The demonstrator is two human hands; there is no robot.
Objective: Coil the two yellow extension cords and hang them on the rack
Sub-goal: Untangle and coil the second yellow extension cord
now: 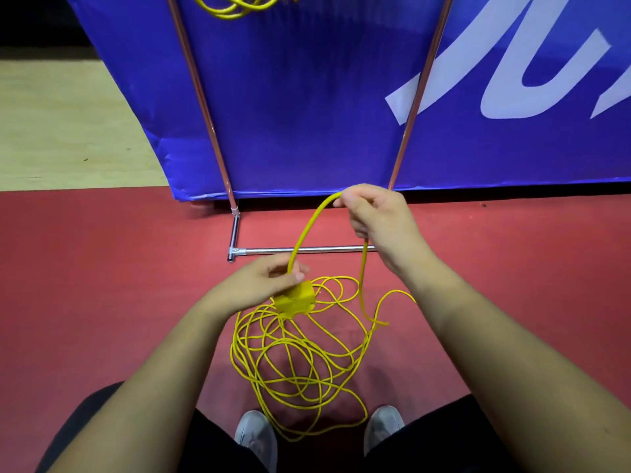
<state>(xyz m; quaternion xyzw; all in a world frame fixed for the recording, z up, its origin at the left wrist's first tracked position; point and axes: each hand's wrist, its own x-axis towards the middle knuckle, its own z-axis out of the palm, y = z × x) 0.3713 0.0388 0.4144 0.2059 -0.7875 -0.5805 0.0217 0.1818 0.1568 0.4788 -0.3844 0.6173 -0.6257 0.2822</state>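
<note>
White lettering [532, 102] on the blue banner [300, 107] is cropped, perhaps showing a "U".

I'm in what looks like a sports hall: red court flooring [102, 268] underfoot, pale wooden boards [68, 124] beyond, blue barrier banner [307, 97] with white lettering [512, 80].

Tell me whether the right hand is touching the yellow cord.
Touching. The head view shows the right hand pinching the cord at the top of a raised loop, its fingers curled round it.
</note>
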